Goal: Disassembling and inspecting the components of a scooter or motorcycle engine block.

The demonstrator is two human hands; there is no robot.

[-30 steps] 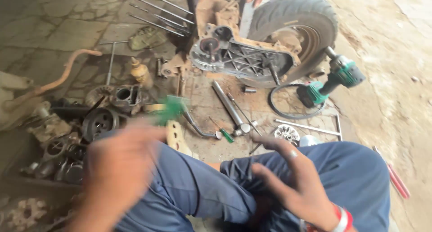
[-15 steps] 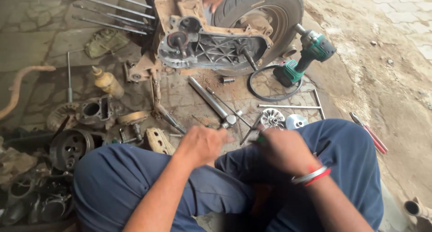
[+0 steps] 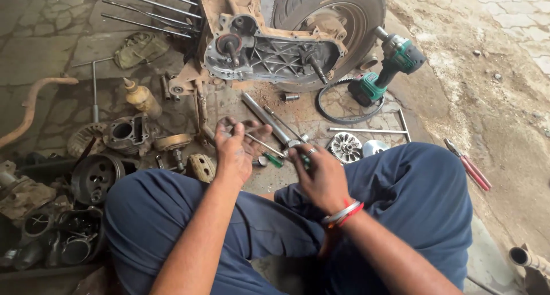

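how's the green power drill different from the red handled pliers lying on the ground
The power drill is bulky and green and black; the pliers are slim with red handles. The drill rests by the tyre, on a black belt loop; the pliers lie apart on bare dirt to the right. Both lie untouched, away from the left hand and right hand.

My trousers (image 3: 172,215) are dark blue, the bangles (image 3: 342,212) on my wrist red and white, the drill (image 3: 389,69) green and black, the pliers (image 3: 470,168) red-handled.
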